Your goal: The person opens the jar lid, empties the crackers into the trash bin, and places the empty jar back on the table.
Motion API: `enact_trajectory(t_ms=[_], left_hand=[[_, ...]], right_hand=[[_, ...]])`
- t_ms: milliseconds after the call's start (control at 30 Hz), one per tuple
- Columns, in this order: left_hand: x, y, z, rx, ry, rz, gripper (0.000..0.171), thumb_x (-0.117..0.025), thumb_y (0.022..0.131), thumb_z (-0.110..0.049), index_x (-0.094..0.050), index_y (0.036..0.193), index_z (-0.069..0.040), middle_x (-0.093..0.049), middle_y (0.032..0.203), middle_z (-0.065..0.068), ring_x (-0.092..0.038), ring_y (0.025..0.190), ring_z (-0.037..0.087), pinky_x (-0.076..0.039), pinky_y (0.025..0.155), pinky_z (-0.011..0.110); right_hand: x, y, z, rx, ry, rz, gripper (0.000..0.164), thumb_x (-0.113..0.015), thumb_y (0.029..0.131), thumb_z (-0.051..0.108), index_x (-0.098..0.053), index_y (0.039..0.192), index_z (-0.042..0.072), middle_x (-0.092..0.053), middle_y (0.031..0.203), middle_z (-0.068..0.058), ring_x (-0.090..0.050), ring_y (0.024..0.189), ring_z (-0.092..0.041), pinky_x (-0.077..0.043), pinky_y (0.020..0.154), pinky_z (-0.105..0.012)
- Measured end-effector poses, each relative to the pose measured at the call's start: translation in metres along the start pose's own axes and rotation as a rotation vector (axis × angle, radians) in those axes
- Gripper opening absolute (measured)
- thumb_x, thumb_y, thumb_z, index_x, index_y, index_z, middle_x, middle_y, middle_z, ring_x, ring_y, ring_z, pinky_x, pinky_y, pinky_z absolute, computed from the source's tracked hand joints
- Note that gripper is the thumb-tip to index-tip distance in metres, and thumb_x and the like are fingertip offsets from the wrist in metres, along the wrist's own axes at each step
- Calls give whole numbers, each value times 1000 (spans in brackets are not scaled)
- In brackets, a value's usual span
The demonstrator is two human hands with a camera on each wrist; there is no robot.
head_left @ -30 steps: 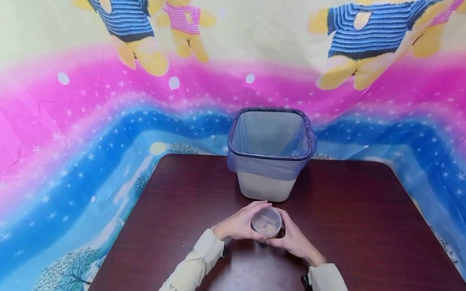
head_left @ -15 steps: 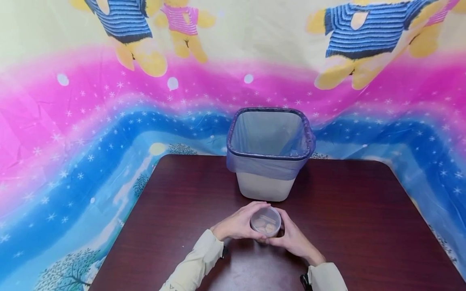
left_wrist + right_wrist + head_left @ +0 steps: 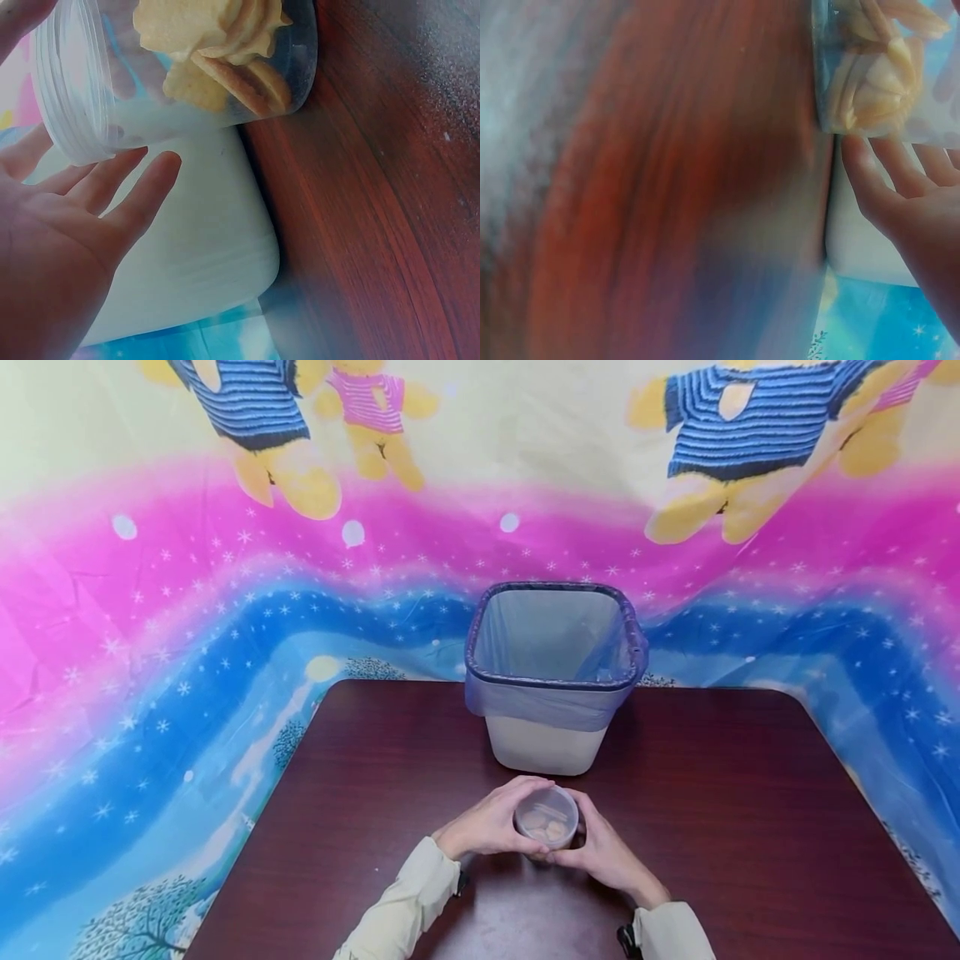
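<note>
A clear round plastic jar (image 3: 547,817) with a translucent lid stands on the table in front of the bin, between both hands. Golden biscuits (image 3: 214,45) lie in the jar's lower part. My left hand (image 3: 489,823) holds the jar around its ribbed lid (image 3: 71,82), thumb on the near side and fingers on the far side. From the other side, my right hand (image 3: 609,853) holds the jar too. In the right wrist view its fingers (image 3: 866,176) lie along the jar wall; its thumb is mostly out of that view.
Just beyond the jar stands a whitish bin (image 3: 547,747) lined with a bluish-purple bag (image 3: 551,706). The dark reddish wooden table (image 3: 720,793) extends to both sides. A printed cloth (image 3: 420,543) hangs behind the table and around its sides.
Hands and jar keep the same hold and place. The whole head view has shifted very slightly to the left.
</note>
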State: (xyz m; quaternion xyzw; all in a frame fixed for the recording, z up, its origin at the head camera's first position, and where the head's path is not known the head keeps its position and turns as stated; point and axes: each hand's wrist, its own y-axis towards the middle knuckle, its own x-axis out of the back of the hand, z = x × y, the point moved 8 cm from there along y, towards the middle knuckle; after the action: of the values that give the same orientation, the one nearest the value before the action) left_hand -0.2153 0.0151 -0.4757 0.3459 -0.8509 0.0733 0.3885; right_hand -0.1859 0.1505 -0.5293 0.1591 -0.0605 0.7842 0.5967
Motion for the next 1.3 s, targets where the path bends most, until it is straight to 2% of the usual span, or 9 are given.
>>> enact_trajectory(t_ms=[367, 567, 700, 867, 1067, 1300], left_hand=[[1, -5, -4, -20, 15, -34, 85, -85, 73, -31, -43, 144, -13, -49, 140, 0, -50, 125, 11, -41, 104, 25], [0, -8, -7, -64, 63, -85, 83, -83, 74, -34, -43, 143, -12, -50, 139, 2, -52, 124, 13, -42, 104, 26], [0, -10, -8, -62, 79, -111, 82, -82, 75, -36, -43, 142, -11, -49, 140, 3, -52, 125, 14, -43, 104, 27], [-2, -13, -8, -19, 88, -147, 80, -82, 75, -39, -45, 141, -13, -48, 141, 2, -51, 125, 14, -43, 104, 30], [-5, -17, -10, 52, 139, -227, 80, -80, 75, -45, -44, 141, -16, -47, 143, 6, -54, 124, 19, -47, 101, 35], [-8, -20, -16, 130, 134, -335, 80, -83, 71, -42, -47, 137, -14, -50, 138, 3, -58, 117, 18, -49, 96, 32]], right_hand=[[-2, 0, -2, -16, -1, -11, 86, -88, 68, 27, -39, 138, 19, -54, 131, -13, -60, 113, -29, -49, 88, -22], [-1, 0, -2, -19, 11, -14, 85, -88, 68, 26, -39, 138, 19, -54, 131, -14, -61, 113, -30, -50, 87, -22], [-1, 0, -3, -22, 16, -12, 84, -87, 69, 23, -39, 138, 19, -53, 132, -15, -61, 113, -30, -51, 87, -22], [-2, 0, -3, -13, 21, -7, 84, -87, 69, 19, -39, 138, 18, -53, 131, -15, -61, 111, -30, -51, 85, -23], [-2, 0, -1, 1, 23, -10, 84, -87, 69, 20, -39, 138, 16, -54, 129, -16, -62, 109, -30, -52, 84, -22], [1, 0, 0, 25, -1, -31, 81, -86, 70, 16, -40, 137, 13, -55, 128, -17, -62, 109, -29, -51, 86, -22]])
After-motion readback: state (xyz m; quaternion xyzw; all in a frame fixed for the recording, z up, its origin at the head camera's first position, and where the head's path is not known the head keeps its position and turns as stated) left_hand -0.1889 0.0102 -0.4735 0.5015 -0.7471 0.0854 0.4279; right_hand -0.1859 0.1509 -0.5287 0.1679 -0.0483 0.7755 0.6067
